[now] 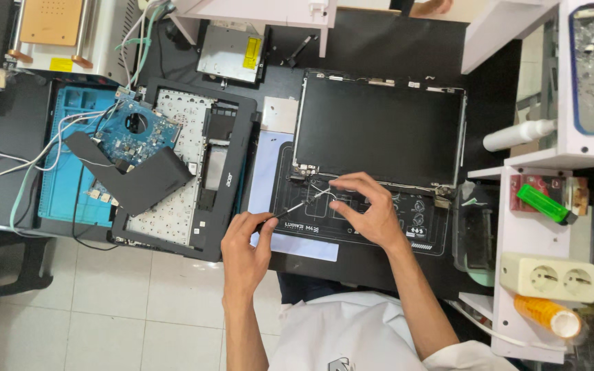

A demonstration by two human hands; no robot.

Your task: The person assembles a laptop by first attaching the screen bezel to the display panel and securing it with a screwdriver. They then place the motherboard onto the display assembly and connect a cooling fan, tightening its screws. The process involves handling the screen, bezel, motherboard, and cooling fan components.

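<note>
A detached laptop screen panel [379, 129] lies face down on a black work mat [421, 237]. My left hand [247, 249] grips a thin screwdriver [295, 206] whose tip points at the panel's lower left hinge corner [304, 172]. My right hand [369, 206] rests at the panel's lower edge, fingers pinching thin white cables [324, 191] beside the tool tip.
An opened laptop base [194, 172] with a blue circuit board [132, 134] lies to the left, on a blue mat [70, 172]. An optical drive [232, 51] sits at the back. White shelves on the right hold a green lighter [543, 203], a socket strip [558, 277] and a white bottle [517, 135].
</note>
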